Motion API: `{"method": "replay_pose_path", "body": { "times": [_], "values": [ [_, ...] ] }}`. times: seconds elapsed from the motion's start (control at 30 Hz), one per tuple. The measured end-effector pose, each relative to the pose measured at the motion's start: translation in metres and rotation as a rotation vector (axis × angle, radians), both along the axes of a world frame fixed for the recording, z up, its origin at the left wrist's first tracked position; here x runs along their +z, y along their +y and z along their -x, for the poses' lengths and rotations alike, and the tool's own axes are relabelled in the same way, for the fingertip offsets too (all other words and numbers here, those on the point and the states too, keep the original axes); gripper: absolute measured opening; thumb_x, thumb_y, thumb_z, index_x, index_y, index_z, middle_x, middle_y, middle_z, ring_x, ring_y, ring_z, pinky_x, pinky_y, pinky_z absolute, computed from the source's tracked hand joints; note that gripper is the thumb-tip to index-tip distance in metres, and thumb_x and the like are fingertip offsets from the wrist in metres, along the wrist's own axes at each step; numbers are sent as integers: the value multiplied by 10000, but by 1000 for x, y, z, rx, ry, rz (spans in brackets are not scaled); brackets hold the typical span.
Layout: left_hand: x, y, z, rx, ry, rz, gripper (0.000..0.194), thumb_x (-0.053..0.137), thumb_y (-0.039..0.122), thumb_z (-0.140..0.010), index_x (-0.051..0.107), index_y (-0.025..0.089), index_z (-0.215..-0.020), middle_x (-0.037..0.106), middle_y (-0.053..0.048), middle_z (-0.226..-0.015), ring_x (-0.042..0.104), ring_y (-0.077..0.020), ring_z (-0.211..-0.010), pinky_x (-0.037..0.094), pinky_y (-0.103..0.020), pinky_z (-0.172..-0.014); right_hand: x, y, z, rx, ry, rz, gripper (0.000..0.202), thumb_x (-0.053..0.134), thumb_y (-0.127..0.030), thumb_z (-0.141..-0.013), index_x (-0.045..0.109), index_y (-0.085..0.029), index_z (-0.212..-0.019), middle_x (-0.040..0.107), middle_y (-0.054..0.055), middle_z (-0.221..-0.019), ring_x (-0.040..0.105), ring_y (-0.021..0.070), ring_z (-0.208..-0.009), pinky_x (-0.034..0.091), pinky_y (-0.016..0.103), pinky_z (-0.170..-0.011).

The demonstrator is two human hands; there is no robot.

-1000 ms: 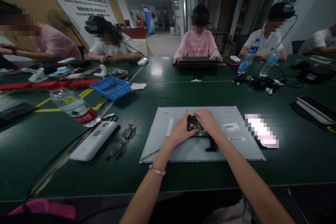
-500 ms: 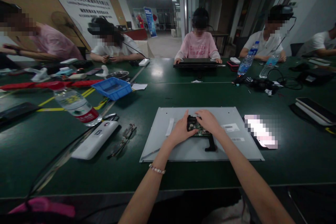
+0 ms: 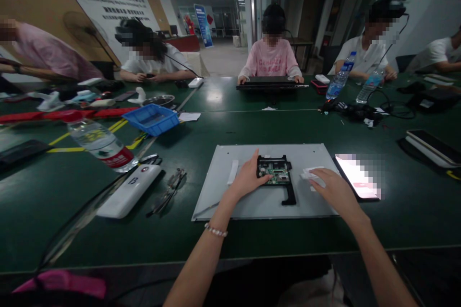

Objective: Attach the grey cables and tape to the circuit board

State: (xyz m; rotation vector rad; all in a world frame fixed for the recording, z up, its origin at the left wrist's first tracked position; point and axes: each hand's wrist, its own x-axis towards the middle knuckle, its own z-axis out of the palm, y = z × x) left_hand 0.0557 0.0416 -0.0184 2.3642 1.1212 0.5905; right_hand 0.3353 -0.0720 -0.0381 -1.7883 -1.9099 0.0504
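Observation:
A pale grey flat panel [image 3: 219, 192] lies on the table before me, with a green circuit board [image 3: 275, 171] in a black plastic frame [image 3: 288, 194] on its middle. My left hand [image 3: 248, 175] grips the left side of the frame, its thumb across the board and its index finger stretched along the edge. To the right of the frame, my right hand [image 3: 329, 186] is over the panel with fingers extended and slightly apart. Its fingertips are at a white label [image 3: 308, 173], partly covering it; whether they touch it is unclear.
A lit phone [image 3: 356, 177] lies right of the panel. On the left are eyeglasses [image 3: 169, 192], a white power bank [image 3: 131, 192], a tilted water bottle [image 3: 101, 144] and a blue tray [image 3: 153, 120]. Several people sit around the table; one opposite holds a dark panel [image 3: 272, 83].
My right hand has left the circuit board's upper right side and moved right and nearer me, to the white label. My left hand stays at the frame.

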Motion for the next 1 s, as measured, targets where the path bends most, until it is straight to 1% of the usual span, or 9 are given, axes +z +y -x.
{"method": "replay_pose_path", "body": {
  "times": [0.07, 0.13, 0.3, 0.4, 0.5, 0.6, 0.67, 0.83, 1.0],
  "values": [
    [0, 0, 0, -3, 4, -3, 932, 593, 495, -778, 39, 167, -1452, 461, -171, -1327, 483, -325, -1174, 376, -462, -965, -2, -1, 0, 38, -37, 27, 306, 516, -309, -820, 612, -224, -1098, 632, 75, -1100, 584, 215, -1004, 468, 381, -877],
    [0, 0, 0, -8, 9, -2, 927, 593, 496, -778, 52, 155, -1450, 458, -178, -1330, 487, -324, -1169, 376, -457, -967, 0, 2, 4, 66, -94, 55, 280, 525, -299, -830, 621, -212, -1079, 637, 79, -1090, 580, 215, -1004, 460, 376, -875],
    [2, -1, 0, -9, 19, 8, 911, 577, 513, -785, 67, 155, -1449, 453, -177, -1334, 479, -323, -1176, 374, -458, -969, 14, 12, 17, 128, -266, 110, 192, 486, -220, -869, 650, -188, -963, 665, 87, -977, 593, 211, -929, 444, 347, -810],
    [2, -1, 0, 1, 16, 11, 913, 579, 514, -780, 71, 155, -1449, 449, -173, -1338, 481, -323, -1175, 376, -457, -967, 20, 15, 23, 133, -327, 121, 209, 453, -165, -878, 660, -185, -893, 672, 97, -927, 603, 212, -879, 429, 337, -790],
    [1, -1, 1, -2, 15, 8, 906, 578, 510, -780, 79, 153, -1447, 454, -170, -1333, 489, -323, -1167, 383, -450, -960, 20, 14, 27, 81, -304, 118, 232, 428, -167, -891, 655, -196, -927, 674, 88, -951, 612, 203, -870, 430, 314, -763],
    [1, 0, 0, 0, 25, 4, 907, 575, 514, -782, 79, 148, -1446, 461, -177, -1320, 492, -326, -1164, 392, -443, -951, 15, 10, 35, -32, -219, 77, 255, 387, -232, -922, 635, -214, -980, 674, 60, -989, 623, 183, -855, 434, 288, -727],
    [1, 0, 0, 6, 27, -2, 906, 575, 516, -781, 80, 151, -1446, 461, -178, -1318, 492, -331, -1162, 393, -448, -947, 12, 9, 44, -71, -179, 56, 267, 374, -261, -930, 631, -220, -989, 678, 51, -992, 628, 177, -852, 432, 278, -713],
    [0, -1, -1, 0, 13, -27, 878, 576, 487, -787, 95, 160, -1445, 463, -169, -1319, 495, -338, -1157, 388, -468, -948, 10, 9, 61, -51, -158, 63, 275, 366, -258, -936, 631, -215, -995, 689, 47, -977, 634, 174, -862, 431, 267, -726],
    [-3, 1, -1, -21, 23, -29, 871, 568, 480, -800, 97, 129, -1443, 443, -190, -1336, 487, -327, -1165, 392, -452, -950, 9, 11, 64, 12, -171, 91, 275, 378, -246, -929, 632, -223, -1031, 681, 51, -1029, 632, 183, -889, 451, 281, -757]
  ]
}}
